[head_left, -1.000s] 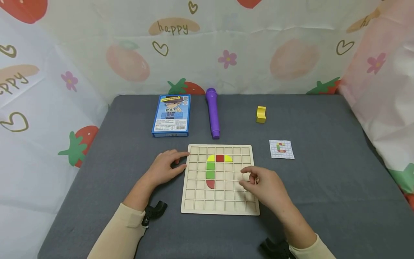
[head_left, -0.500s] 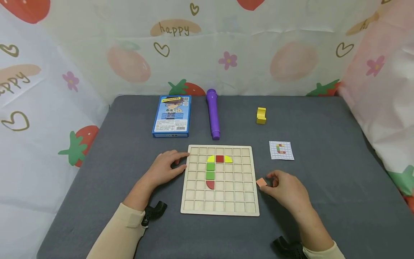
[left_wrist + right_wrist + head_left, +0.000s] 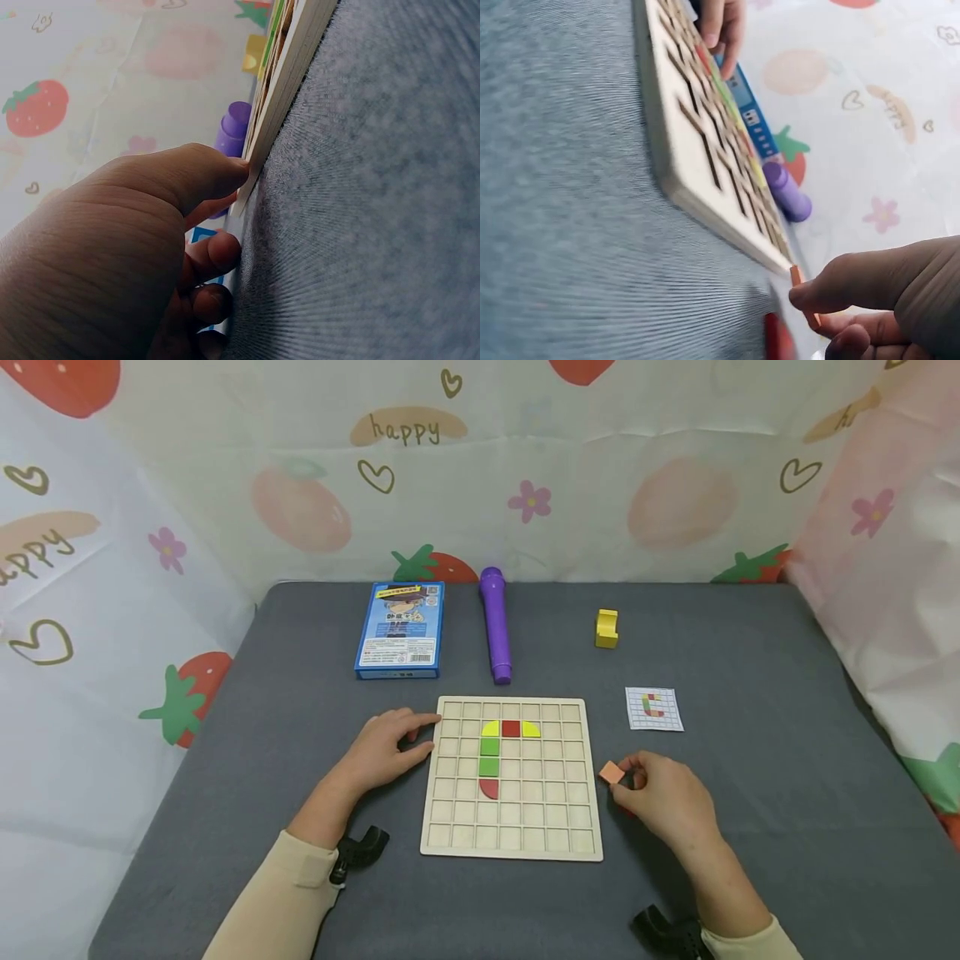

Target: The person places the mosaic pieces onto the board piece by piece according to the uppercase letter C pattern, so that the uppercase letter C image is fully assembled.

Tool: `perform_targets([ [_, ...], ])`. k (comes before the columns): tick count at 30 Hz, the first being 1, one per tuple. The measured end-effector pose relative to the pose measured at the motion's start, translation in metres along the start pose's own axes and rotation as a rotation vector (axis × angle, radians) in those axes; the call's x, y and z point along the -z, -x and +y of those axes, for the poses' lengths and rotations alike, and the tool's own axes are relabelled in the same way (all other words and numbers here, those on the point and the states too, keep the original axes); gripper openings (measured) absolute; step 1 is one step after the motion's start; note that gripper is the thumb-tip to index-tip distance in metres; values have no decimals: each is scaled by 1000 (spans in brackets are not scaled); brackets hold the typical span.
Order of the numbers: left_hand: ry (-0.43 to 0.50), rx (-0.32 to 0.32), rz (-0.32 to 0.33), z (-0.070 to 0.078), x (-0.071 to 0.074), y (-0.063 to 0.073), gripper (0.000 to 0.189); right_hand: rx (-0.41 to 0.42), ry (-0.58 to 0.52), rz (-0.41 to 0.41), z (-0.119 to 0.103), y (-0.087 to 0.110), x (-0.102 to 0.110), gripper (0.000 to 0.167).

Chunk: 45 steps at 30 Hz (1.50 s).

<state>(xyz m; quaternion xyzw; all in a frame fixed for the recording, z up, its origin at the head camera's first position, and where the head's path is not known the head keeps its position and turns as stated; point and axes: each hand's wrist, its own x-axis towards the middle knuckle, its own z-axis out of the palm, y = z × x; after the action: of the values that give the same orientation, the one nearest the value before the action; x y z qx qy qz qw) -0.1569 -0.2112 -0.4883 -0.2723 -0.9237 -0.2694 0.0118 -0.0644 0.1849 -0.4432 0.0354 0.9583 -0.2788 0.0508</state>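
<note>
A pale wooden grid board (image 3: pixel 521 831) lies on the table, its upper-left cells holding yellow, red and green tiles, with a red rounded tile (image 3: pixel 489 788) lowest. My left hand (image 3: pixel 384 747) rests its index finger and thumb against the board's left edge; the left wrist view shows the thumb tip touching the side. Just right of the board, my right hand (image 3: pixel 667 793) pinches an orange square tile (image 3: pixel 611 772) between thumb and finger, as the right wrist view also shows. Beneath that hand lies a red piece (image 3: pixel 778 337), mostly hidden in the head view.
A small printed pattern card (image 3: pixel 654 708) lies right of the board. Behind stand a blue box (image 3: pixel 399 631), a purple microphone-shaped stick (image 3: pixel 496 627) and a yellow block (image 3: pixel 607 629). Black wrist camera mounts (image 3: pixel 363 847) sit by both forearms.
My right hand has moved right, off the board, and now pinches the orange tile, which has shifted slightly up and turned. The left hand stays at the board's edge.
</note>
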Motion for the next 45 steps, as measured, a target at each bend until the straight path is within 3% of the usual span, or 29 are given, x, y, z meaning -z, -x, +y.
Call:
perform_targets([
  [16, 15, -1, 1, 0, 1, 0, 39, 305, -93, 46, -42, -9, 9, 23],
  [26, 9, 13, -7, 2, 1, 1, 39, 451, -76, -56, -69, -12, -14, 25],
  [34, 10, 8, -6, 0, 1, 0, 40, 479, -36, -156, -77, -13, -40, 19],
  [45, 9, 17, -14, 1, 2, 1, 40, 427, -6, -179, -74, -16, -56, 23],
])
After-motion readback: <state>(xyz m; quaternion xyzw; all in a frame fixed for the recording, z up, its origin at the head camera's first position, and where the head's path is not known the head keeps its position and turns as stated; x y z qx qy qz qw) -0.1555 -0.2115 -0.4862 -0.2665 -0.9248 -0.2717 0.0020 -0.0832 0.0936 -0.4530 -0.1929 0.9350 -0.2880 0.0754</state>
